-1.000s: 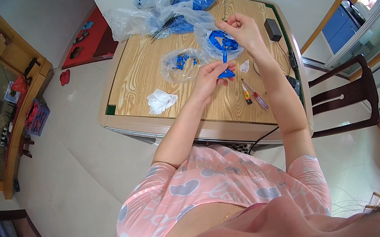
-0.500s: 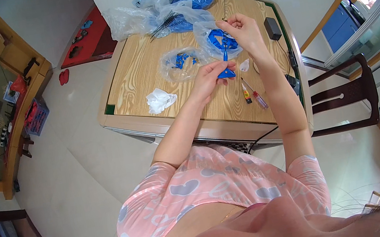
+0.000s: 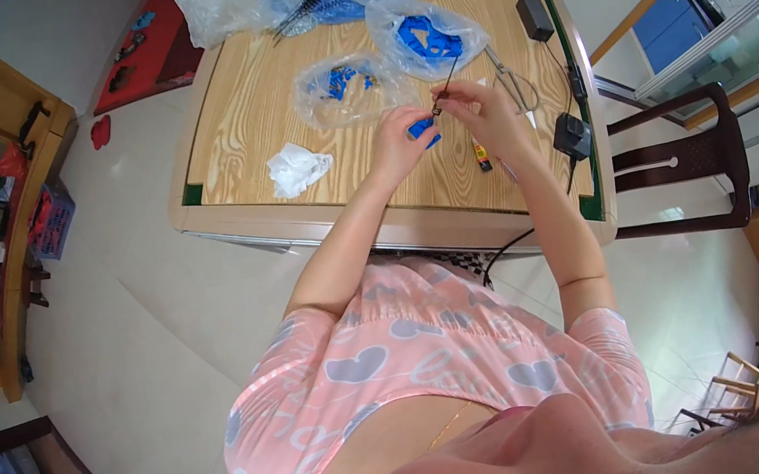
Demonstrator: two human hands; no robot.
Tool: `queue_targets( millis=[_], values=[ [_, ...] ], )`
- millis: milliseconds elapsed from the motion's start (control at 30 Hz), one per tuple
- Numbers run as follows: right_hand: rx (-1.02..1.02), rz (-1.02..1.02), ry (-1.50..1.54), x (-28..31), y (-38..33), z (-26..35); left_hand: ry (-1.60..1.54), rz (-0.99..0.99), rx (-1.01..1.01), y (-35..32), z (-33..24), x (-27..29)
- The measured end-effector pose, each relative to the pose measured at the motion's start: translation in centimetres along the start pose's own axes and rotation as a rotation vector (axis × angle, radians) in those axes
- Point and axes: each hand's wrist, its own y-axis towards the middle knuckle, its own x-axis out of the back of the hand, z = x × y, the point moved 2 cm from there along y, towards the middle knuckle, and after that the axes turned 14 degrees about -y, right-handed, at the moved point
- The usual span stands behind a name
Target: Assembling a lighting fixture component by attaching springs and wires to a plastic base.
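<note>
The left hand [image 3: 405,143] is partly curled around a blue plastic piece [image 3: 423,132], gripping it low over the near middle of the table [image 3: 250,107]. The right hand [image 3: 483,112], just beside it on the right, has thumb and fingers pinched together on a thin dark rod [image 3: 452,75] that slants up toward the far side; the rod's near end sits close to the left fingertips, and whether it touches the blue piece cannot be told.

Beyond the hands, a clear bag [image 3: 310,109] of small blue parts lies open, and another clear bag [image 3: 385,33] with larger blue parts sits farther back to the right. A crumpled white tissue [image 3: 299,168] rests near left. To the right are scissors [image 3: 511,80], a yellow-and-black tool [image 3: 482,156] and two black boxes with cords, one far [image 3: 535,17] and one near [image 3: 572,136]. Plastic bags [image 3: 220,9] pile up at the far edge, with a dark bristly bundle [image 3: 301,9] against them.

A dark chair [image 3: 677,165] stands right of the table; far left, a red mat [image 3: 150,59] covers part of the pale floor [image 3: 124,312].
</note>
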Motion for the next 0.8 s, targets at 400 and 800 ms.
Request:
queue_targets(
  millis=[400,800],
  values=[
    [-0.121,-0.038,-0.152,-3.1,-2.0,-2.5,-0.112,-0.032,0.025,-2.3,4.2,-1.7],
    [-0.117,-0.106,-0.252,-3.3,-1.6,-1.9,-0.168,-0.028,0.024,-2.5,5.0,-2.0]
  ],
)
